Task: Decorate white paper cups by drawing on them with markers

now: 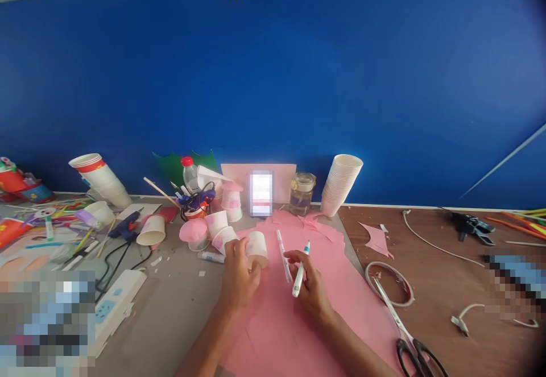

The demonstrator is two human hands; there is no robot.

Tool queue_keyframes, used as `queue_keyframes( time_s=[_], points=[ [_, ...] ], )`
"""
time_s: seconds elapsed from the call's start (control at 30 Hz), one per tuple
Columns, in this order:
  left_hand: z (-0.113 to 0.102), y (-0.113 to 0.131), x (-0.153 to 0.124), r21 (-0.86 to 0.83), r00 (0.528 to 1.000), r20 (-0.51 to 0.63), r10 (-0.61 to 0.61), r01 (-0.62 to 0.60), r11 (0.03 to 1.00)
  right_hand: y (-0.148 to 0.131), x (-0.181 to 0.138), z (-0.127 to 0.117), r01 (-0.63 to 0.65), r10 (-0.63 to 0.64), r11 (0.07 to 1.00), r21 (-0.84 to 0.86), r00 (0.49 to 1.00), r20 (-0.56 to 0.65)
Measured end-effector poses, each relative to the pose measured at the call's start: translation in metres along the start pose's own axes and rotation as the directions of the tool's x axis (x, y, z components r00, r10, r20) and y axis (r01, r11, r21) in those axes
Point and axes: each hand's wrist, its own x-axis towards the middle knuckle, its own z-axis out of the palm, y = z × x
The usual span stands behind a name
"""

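My left hand (239, 274) grips a white paper cup (257, 246) with faint pink marks on its side, fingers at its left and thumb near its lower edge. In my right hand (312, 286) is a white marker with a teal band (301, 272), its tip pointing up and away from me. A second slim white marker with a pinkish tint (281, 249) lies just left of the right fingertips; whether they touch it I cannot tell. Beneath both hands spreads pink paper (341, 320). Decorated paper cups (222, 235) stand and lean left of the held cup.
A lit phone (261, 193) stands before a glass jar (302, 192) and a tall stack of paper cups (341, 183). Scissors (401, 331) and a tape roll (390, 284) lie at right. Leftward are a glue gun (125, 224) and a power strip (115, 309).
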Motion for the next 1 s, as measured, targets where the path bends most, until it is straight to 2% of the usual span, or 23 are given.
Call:
queue_keyframes(
  time_s=[0.1,0.23,0.33,0.47,0.53,0.6,0.67,0.73,0.87,0.93,1.0],
  points=[
    [0.004,-0.006,-0.001,0.092,0.999,0.024,0.026,-0.028,0.995,0.006,0.0,0.0,0.035,-0.034,0.999,-0.032,0.999,0.017],
    [0.011,-0.007,-0.004,0.14,0.99,0.068,0.12,-0.128,0.982,0.014,-0.001,0.002,0.131,-0.129,0.978,-0.164,0.991,0.019],
    [0.016,-0.004,-0.009,0.111,0.974,0.105,0.2,-0.211,0.971,0.017,-0.001,0.002,0.204,-0.203,0.927,-0.316,0.979,0.036],
    [0.021,0.001,-0.016,-0.014,0.944,0.17,0.282,-0.283,0.959,0.018,0.002,0.0,0.233,-0.237,0.851,-0.47,0.97,0.052],
    [0.022,0.003,-0.019,-0.079,0.948,0.19,0.256,-0.245,0.966,0.019,0.003,-0.001,0.233,-0.25,0.836,-0.497,0.968,0.033],
    [0.022,0.005,-0.02,-0.137,0.967,0.18,0.18,-0.156,0.978,0.02,0.003,-0.002,0.249,-0.279,0.827,-0.504,0.96,0.017],
    [0.023,0.007,-0.019,-0.197,0.982,0.171,0.079,-0.044,0.979,0.02,0.003,-0.003,0.307,-0.339,0.809,-0.501,0.94,0.03],
    [0.022,0.008,-0.017,-0.243,0.976,0.217,-0.013,0.067,0.968,0.018,0.003,-0.001,0.409,-0.436,0.764,-0.498,0.897,0.068],
    [0.02,0.005,-0.012,-0.303,0.904,0.416,-0.1,0.242,0.922,0.008,0.002,0.003,0.575,-0.596,0.647,-0.501,0.791,0.138],
    [0.017,0.005,-0.01,-0.336,0.864,0.492,-0.104,0.299,0.893,0.003,0.003,0.004,0.598,-0.617,0.626,-0.501,0.772,0.15],
    [0.014,0.006,-0.01,-0.363,0.845,0.528,-0.082,0.313,0.878,0.002,0.003,0.004,0.604,-0.625,0.616,-0.505,0.766,0.153]
  ],
)
